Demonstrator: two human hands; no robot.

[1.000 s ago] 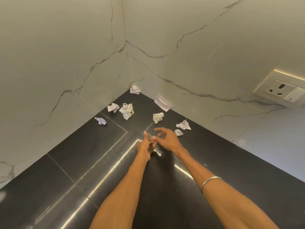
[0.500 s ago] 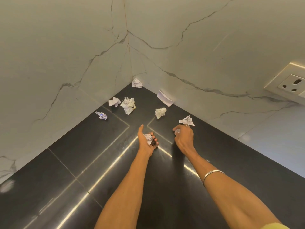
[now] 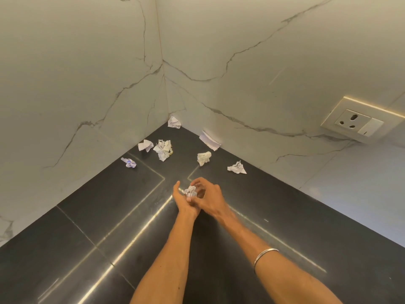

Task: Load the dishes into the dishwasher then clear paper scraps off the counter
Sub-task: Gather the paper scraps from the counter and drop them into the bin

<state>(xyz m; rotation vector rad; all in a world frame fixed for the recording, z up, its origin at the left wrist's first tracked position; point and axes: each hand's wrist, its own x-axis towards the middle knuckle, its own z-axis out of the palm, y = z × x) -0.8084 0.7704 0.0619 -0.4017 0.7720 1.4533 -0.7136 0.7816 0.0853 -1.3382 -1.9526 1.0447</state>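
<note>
- Paper scraps, white and crumpled, lie scattered on the glossy black stone counter [image 3: 92, 216] near its back corner, where the two grey-veined white marble walls [image 3: 87, 73] meet.
- A small white wad [image 3: 174, 122] sits right in the back corner, touching the walls.
- A folded white slip with faint lines [image 3: 209, 140] leans along the counter's right-hand back edge, against the wall.
- A flat white folded scrap [image 3: 145, 145] lies near the left-hand back edge; just beside it, toward the counter's middle, is the largest crumpled white ball with dark print and a yellowish bit [image 3: 162, 149].
- A small crumpled scrap with blue-violet marks [image 3: 129, 162] lies further along the left-hand back edge, apart from the others.
- An off-white crumpled ball [image 3: 203, 158] lies out from the right-hand back edge, and a flatter white crumpled scrap [image 3: 236, 168] lies near that edge, further from the corner.
- A bunch of small white crumpled scraps [image 3: 190, 191] is held between the two hands, above the counter's middle, where bright seam lines cross.
- The left hand [image 3: 183, 200] is cupped palm-up with its fingers curled round the bunch and its thumb raised.
- The right hand [image 3: 208, 197] meets it from the right, fingertips bent onto the same bunch, pinching it; the hands touch.
- A thin silver bangle [image 3: 264, 255] circles the right forearm.
- A cream wall socket with a switch [image 3: 359, 123] is set in the right-hand wall, well apart from the scraps.
</note>
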